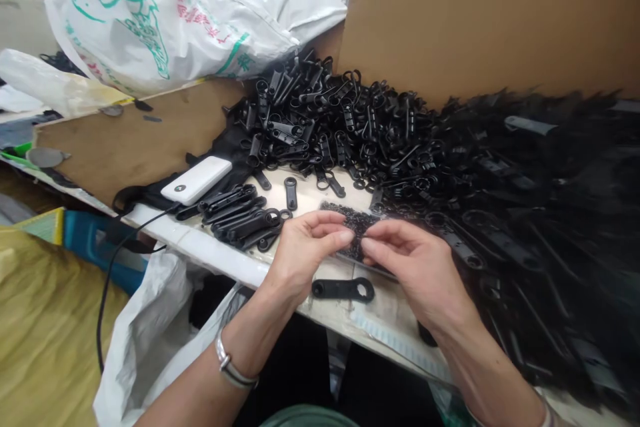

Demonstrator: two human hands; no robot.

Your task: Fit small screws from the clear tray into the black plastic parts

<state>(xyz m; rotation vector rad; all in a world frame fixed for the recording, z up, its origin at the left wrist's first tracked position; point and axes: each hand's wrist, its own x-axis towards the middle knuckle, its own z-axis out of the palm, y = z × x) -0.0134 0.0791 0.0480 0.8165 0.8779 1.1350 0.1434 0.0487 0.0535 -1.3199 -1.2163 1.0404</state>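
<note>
My left hand [307, 248] and my right hand [417, 263] come close together above a shallow clear tray [395, 273] of tiny black pieces [353, 213]. Thumb and forefinger are pinched together on each hand; anything between them is too small to make out. Just below the hands, a flat black plastic arm [340, 289] with a ring at one end lies near the table edge. A similar black part [291, 193] lies beyond my left hand. Left of that hand is a stacked row of such parts [240, 217].
A big heap of black plastic parts [345, 120] covers the back and right of the table, against a cardboard panel [490, 20]. At left sit a white power bank [197, 180] with a black cable [113, 260] and a wooden board [145, 143]. A white sack [145, 333] hangs below.
</note>
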